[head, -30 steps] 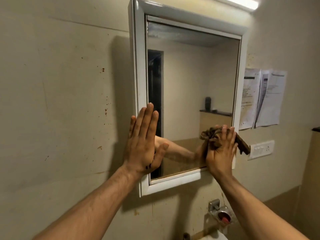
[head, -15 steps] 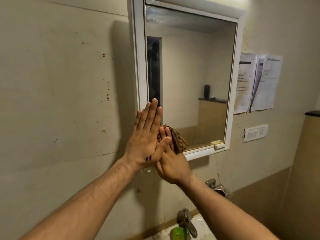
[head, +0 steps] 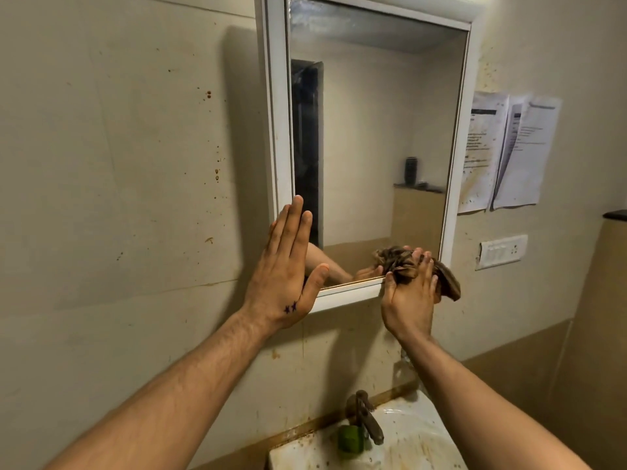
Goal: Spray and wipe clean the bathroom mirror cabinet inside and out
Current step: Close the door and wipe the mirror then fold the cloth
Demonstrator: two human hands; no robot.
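Right grip point(head: 409, 300) has swept the cloth point(head: 448, 283) from beside our left grip point(head: 283, 266) over to the lower right corner of the mirror cabinet point(head: 276, 113) door, fingers curled round the bunched brown cloth, which touches the glass just above the bottom frame rail. Left grip hasn't shifted: wide and flat, fingers straight, palm against the lower left corner of the white frame, holding nothing. Below we see a stained sink point(head: 417, 432) with its tap point(head: 368, 420), and papers point(head: 509, 150) on the wall right of the cabinet.
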